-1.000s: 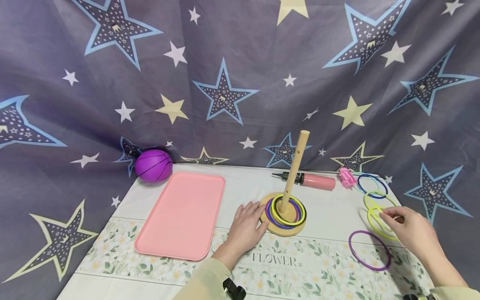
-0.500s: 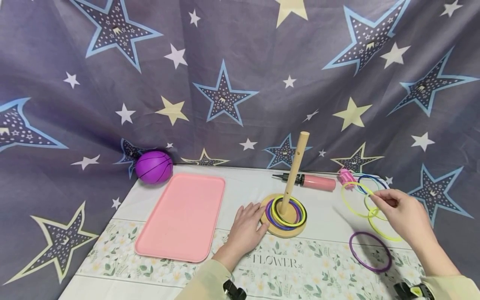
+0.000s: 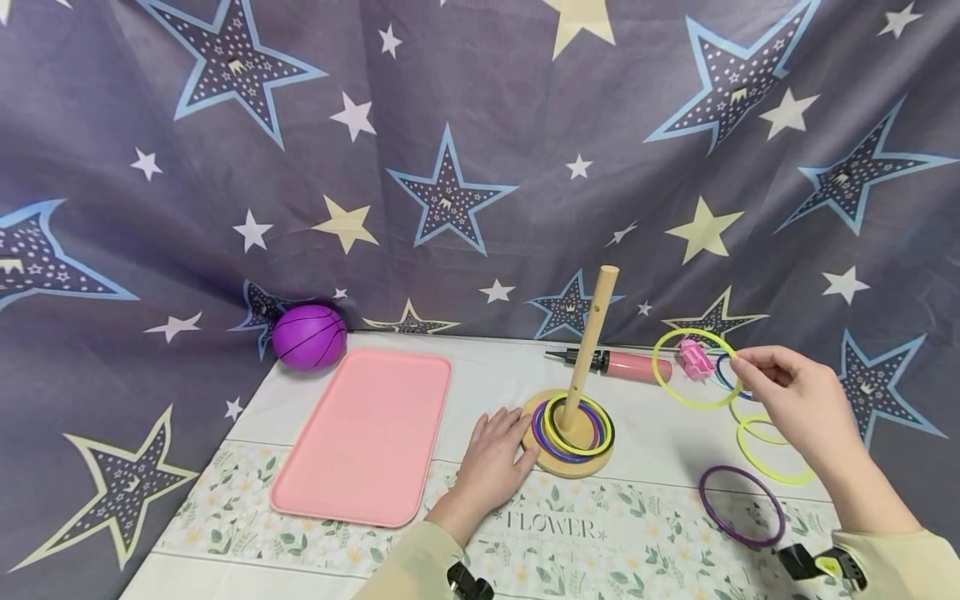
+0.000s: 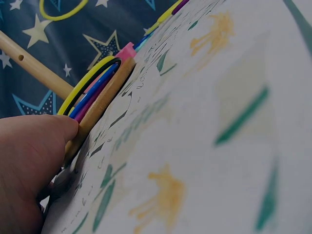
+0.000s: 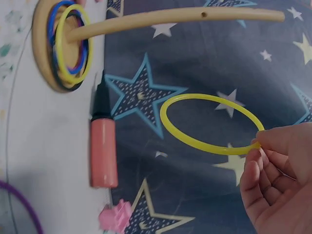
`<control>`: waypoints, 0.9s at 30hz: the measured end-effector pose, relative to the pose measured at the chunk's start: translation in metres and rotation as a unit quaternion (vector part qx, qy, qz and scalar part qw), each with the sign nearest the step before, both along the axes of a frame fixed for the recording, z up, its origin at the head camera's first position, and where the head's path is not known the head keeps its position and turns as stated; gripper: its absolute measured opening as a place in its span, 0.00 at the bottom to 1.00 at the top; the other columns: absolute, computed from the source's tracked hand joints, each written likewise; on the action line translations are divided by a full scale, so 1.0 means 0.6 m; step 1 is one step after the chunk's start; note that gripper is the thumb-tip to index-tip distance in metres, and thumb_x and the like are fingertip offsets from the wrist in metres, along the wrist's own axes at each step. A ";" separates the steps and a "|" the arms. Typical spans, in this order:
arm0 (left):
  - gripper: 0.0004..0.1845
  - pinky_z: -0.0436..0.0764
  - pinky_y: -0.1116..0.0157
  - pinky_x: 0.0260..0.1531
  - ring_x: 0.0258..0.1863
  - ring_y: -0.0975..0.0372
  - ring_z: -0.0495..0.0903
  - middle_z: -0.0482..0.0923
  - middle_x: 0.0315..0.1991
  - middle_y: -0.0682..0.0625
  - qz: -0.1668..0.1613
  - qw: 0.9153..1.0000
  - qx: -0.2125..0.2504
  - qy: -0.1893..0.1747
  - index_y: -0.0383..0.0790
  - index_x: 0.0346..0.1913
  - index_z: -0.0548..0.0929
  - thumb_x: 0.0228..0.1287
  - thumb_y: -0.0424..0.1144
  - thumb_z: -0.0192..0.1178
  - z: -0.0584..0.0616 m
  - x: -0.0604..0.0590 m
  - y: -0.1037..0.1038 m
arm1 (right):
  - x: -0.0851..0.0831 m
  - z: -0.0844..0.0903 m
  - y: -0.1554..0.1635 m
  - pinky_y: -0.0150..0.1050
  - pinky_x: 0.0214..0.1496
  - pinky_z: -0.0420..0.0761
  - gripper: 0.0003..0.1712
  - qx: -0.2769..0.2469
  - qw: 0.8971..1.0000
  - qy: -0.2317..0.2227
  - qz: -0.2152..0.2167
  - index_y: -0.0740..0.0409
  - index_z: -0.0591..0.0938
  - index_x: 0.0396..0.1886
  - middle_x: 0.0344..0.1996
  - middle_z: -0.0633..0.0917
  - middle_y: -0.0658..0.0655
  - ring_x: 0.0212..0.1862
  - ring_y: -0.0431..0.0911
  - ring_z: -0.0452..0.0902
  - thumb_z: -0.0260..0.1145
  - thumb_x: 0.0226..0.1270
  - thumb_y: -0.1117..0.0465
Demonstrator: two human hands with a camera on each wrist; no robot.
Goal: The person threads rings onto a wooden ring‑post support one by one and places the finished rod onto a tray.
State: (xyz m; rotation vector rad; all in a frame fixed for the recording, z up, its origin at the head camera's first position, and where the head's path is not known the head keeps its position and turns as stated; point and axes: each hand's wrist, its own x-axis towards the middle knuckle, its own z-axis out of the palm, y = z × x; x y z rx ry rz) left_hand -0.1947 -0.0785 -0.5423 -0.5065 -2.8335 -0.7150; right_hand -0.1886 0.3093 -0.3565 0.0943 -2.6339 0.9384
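Note:
A wooden peg stands on a round wooden base with yellow, blue and purple rings stacked round it. My left hand lies flat on the table, fingers straight and touching the base's left edge; the left wrist view shows a fingertip against the base. My right hand pinches a yellow ring by its rim in the air, right of the peg and below its top. In the right wrist view the finger and thumb nip this ring.
A pink tray lies left of the base, with a purple ball behind it. A pink pump and a small pink toy sit by the star-patterned backdrop. Loose purple, yellow and blue rings lie at the right.
My right hand lifted a yellow ring off the table at the right and carried it up and leftward toward the peg. The left hand stayed at the base.

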 end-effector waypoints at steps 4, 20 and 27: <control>0.31 0.53 0.39 0.85 0.83 0.44 0.64 0.70 0.82 0.41 0.001 1.000 0.001 0.002 0.42 0.82 0.75 0.85 0.51 0.60 0.001 0.001 0.000 | -0.001 0.014 -0.011 0.28 0.31 0.78 0.22 -0.015 1.000 -0.001 0.006 0.57 0.90 0.60 0.38 0.92 0.46 0.36 0.32 0.81 0.68 0.84 0.45; 0.31 0.52 0.39 0.85 0.84 0.44 0.63 0.70 0.82 0.42 0.001 1.000 0.003 -0.003 0.42 0.82 0.75 0.84 0.51 0.60 0.001 0.003 -0.001 | -0.003 0.052 -0.058 0.25 0.34 0.81 0.21 -0.084 0.996 0.012 0.035 0.59 0.88 0.59 0.35 0.89 0.45 0.35 0.40 0.82 0.70 0.84 0.47; 0.31 0.52 0.40 0.85 0.84 0.44 0.63 0.70 0.82 0.42 0.000 1.000 0.001 -0.003 0.43 0.82 0.75 0.85 0.51 0.60 0.001 0.002 -0.002 | -0.007 0.057 -0.065 0.22 0.38 0.82 0.21 -0.122 0.991 0.015 0.046 0.62 0.88 0.60 0.36 0.90 0.43 0.37 0.39 0.82 0.70 0.83 0.49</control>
